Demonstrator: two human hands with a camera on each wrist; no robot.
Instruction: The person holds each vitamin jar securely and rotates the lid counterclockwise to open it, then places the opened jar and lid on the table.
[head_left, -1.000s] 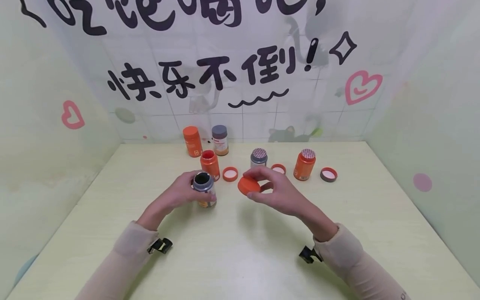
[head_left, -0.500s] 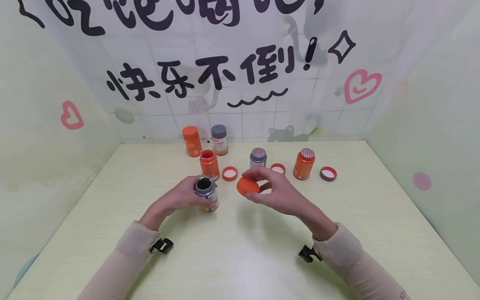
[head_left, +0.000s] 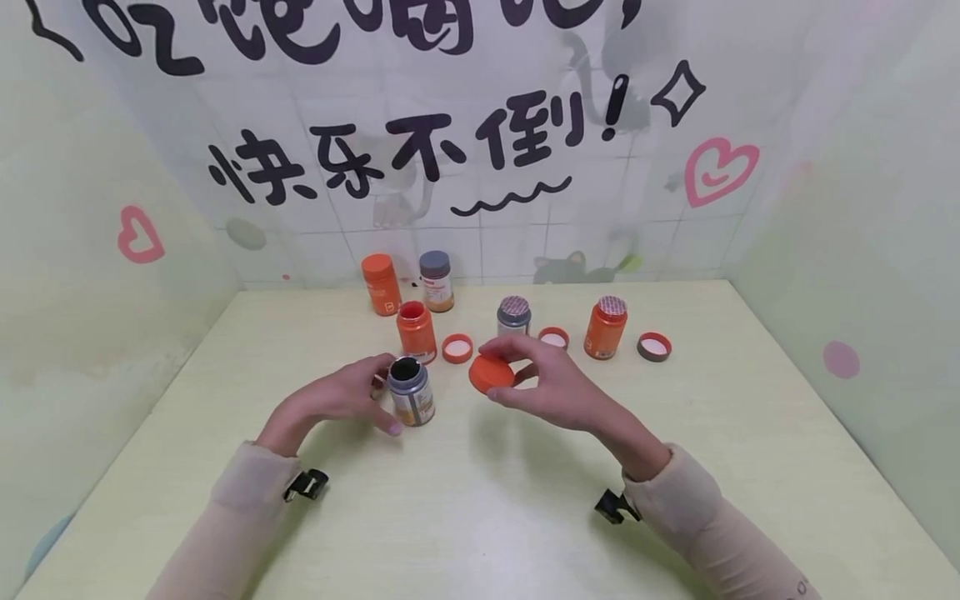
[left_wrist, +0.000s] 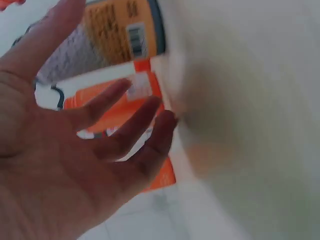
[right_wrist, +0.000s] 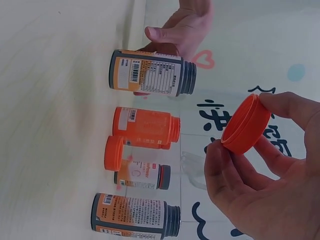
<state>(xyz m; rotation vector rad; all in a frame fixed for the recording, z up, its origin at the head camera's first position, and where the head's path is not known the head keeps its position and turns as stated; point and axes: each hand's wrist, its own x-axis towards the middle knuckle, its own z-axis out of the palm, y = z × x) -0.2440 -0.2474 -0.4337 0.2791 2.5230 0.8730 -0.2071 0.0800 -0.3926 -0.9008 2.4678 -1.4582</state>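
Fingers of the left hand [head_left: 347, 393] are parted wide, gripping nothing, at nine o'clock to the uncapped grey bottle [head_left: 412, 404] — which stands on the table [head_left: 480, 517], an open orange bottle [head_left: 417, 335] at its twelve. The right hand [head_left: 555, 385] pinches an orange lid [head_left: 491, 376] aloft, towards the grey bottle's two o'clock.

I see a pale beige left sleeve [head_left: 221, 525] and matching right sleeve [head_left: 716, 529], each with a thick cuff [head_left: 257, 477] and small black bracket [head_left: 307, 484]; the right bears a dark marking [head_left: 801, 587].
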